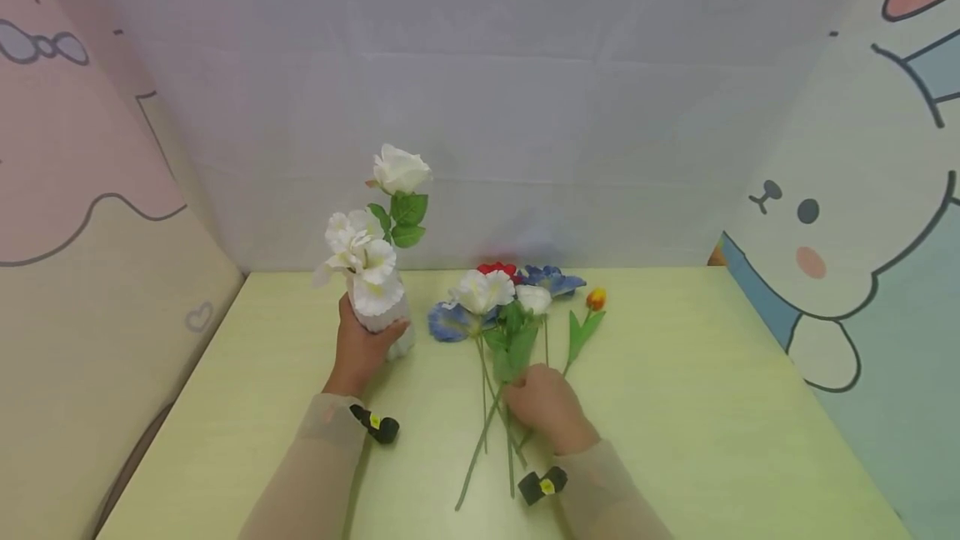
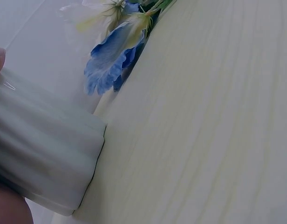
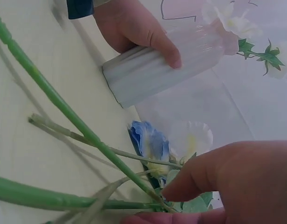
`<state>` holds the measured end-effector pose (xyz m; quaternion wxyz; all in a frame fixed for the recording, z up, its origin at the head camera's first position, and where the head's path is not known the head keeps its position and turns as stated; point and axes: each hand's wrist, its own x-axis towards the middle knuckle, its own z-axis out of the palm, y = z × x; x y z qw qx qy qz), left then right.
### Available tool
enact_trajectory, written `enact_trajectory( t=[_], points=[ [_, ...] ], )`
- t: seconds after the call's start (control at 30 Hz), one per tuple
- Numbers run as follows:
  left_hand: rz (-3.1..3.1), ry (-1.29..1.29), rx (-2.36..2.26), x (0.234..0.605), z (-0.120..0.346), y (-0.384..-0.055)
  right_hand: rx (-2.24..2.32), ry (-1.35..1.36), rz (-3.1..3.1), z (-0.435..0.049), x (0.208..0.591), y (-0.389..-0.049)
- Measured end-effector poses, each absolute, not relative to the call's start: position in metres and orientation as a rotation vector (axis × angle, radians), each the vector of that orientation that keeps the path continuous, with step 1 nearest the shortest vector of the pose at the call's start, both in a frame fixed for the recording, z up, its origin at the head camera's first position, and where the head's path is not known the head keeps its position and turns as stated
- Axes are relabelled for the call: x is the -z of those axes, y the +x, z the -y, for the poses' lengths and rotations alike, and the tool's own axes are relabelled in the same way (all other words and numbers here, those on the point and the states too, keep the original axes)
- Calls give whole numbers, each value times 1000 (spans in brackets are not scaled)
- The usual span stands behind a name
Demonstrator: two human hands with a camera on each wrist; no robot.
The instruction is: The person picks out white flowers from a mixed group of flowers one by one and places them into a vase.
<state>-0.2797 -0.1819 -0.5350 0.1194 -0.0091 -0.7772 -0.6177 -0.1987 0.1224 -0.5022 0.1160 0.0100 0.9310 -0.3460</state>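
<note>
My left hand (image 1: 363,354) grips a white ribbed vase (image 1: 404,343) standing on the table, thumb across its front. A white rose (image 1: 402,170) with green leaves and a ruffled white flower (image 1: 377,263) rise from the vase. Over the loose flowers, my right hand (image 1: 551,408) pinches a green flower stem (image 3: 92,137) between thumb and fingers, close under some leaves (image 1: 517,350). Other stems cross beside it, and the fingers partly hide the grasp. Around its upper end lie a white rose (image 1: 534,299), a ruffled white flower (image 1: 482,292) and a blue flower (image 1: 452,322).
Behind these lie a red flower (image 1: 497,270) and another blue flower (image 1: 552,280). An orange-yellow tulip (image 1: 596,299) lies to the right. The pale wood-grain table (image 1: 720,407) meets a plain back wall (image 1: 480,107); cartoon-printed panels stand at both sides.
</note>
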Motion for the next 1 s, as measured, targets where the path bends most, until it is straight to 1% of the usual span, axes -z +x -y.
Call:
enact_trajectory(
  t=[0.23,0.53,0.8,1.0],
  points=[
    [2276,-26,1781,532,180,-280,1131,155,-2618,-122,514,-204],
    [2270,-37,1787,533,182,-281,1194,155,-2631,-125,520,-206],
    [2280,-28,1784,535,182,-282,1443,207,-2489,-128,517,-208],
    [2259,-33,1798,535,182,-281,1742,234,-2210,-131,519,-212]
  ],
)
